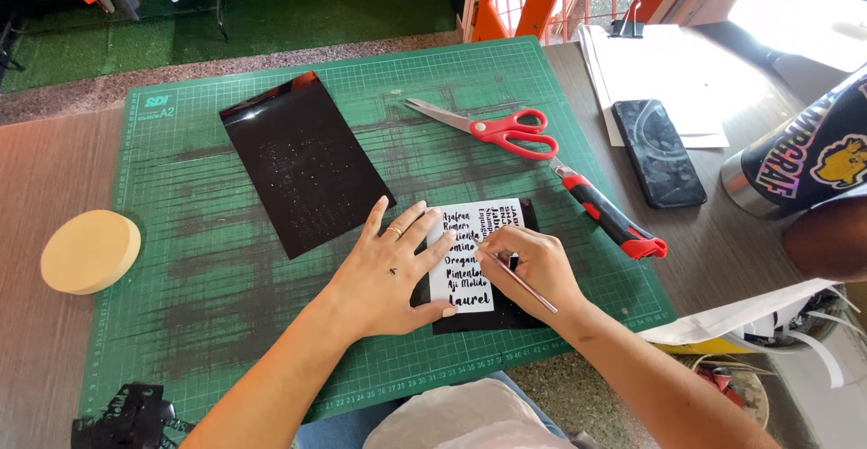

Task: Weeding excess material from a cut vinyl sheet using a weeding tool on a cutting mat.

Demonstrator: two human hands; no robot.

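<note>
Green gridded cutting mat (226, 322), covering most of a brown wooden tabletop (45, 169); its near edge meets the table's front edge. Small black vinyl sheet (470, 321) with white lettered backing (462, 259), lying near the mat's front right corner. Left hand (390, 273), flat, fingers spread, pressing on the sheet's left side. Right hand (528, 268), closed around a thin weeding tool (519, 282), tip touching the lettering. Larger black vinyl sheet (302, 164), tilted, just behind the left hand. Red-handled scissors (501, 128) and red-and-black utility knife (610, 214), along the mat's right side, well apart from the hands. Bare mat lies left of the left forearm. Round pale wooden disc (90, 250), off the mat's left edge. Dark phone (659, 153) on white papers (668, 74), off the right edge. Black vinyl scraps (126, 417), front left corner.
</note>
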